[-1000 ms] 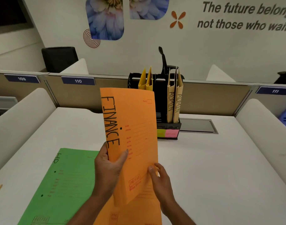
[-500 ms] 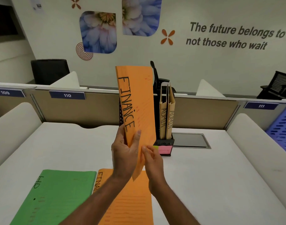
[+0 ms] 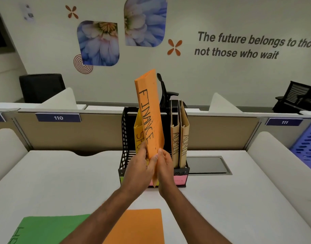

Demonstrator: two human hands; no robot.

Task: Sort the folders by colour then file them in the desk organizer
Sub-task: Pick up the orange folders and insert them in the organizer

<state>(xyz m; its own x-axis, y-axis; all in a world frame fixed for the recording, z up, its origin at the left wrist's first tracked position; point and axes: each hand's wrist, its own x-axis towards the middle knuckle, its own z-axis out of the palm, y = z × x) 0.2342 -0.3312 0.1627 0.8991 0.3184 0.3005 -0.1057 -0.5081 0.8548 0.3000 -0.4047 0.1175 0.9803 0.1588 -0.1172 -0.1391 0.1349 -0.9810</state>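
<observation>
Both hands, left hand (image 3: 139, 170) and right hand (image 3: 166, 170), pinch the tilted orange FINANCE folder (image 3: 149, 117) at frame centre; it may snag the desk organizer (image 3: 123, 138) divider.

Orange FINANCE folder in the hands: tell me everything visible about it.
The orange FINANCE folder looks like thin card, closed, with FINANCE handwritten in black down one face. It stands nearly upright, almost edge-on, top leaning slightly left, in front of the black desk organizer. The left hand and right hand pinch its lower end from either side; its bottom corner shows below them.
</observation>
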